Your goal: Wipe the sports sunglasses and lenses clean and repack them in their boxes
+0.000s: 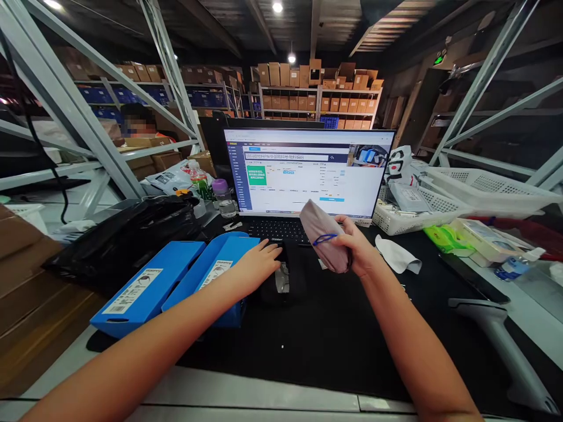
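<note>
- Our right grip (352,249) is closed around a soft mauve-grey fabric pouch (323,237), which has a thin blue cord across it and is held above the desk, just in front of the keyboard.
- Our left grip (259,264) is open, its fingers spread and resting on a flat black cloth bag (281,293). A small clear plastic packet (282,276) lies on the bag.
- Just left of that grip is an open blue corrugated-plastic box (145,287) with white printed labels.
- A grey handheld barcode scanner (497,346) lies at the near right of the black-topped desk (343,346), and a crumpled white cloth (396,255) lies beyond the pouch.
- Farther back are a glossy black plastic bag (123,240), a black keyboard (277,231), a lit computer monitor (308,173), a clear water bottle with a purple cap (224,199) and stacked white plastic baskets (484,190).
- Beyond the desk, grey steel rack uprights (65,99) frame shelves of brown cardboard cartons (316,94), and a co-worker (132,120) sits at the far left.
</note>
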A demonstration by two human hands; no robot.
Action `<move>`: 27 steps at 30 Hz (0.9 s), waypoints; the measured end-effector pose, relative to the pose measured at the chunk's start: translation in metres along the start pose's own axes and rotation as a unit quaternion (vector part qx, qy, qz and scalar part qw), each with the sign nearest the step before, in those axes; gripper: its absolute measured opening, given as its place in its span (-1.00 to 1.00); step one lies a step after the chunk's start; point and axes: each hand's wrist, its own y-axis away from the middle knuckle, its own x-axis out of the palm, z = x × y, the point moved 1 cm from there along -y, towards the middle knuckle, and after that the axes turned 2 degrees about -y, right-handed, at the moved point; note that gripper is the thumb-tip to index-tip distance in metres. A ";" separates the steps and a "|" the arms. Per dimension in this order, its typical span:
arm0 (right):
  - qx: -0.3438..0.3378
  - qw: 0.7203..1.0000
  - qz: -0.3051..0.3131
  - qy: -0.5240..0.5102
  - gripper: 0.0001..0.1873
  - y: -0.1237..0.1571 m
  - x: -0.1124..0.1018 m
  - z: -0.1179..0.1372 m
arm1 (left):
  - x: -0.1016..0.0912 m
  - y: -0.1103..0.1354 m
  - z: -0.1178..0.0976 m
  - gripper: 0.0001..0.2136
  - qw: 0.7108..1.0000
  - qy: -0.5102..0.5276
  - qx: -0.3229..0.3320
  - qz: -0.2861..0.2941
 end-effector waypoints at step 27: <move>-0.077 0.849 0.276 0.444 -0.73 0.045 0.052 -0.047 | -0.004 0.062 -0.171 -0.86 0.925 0.086 -0.106 -0.355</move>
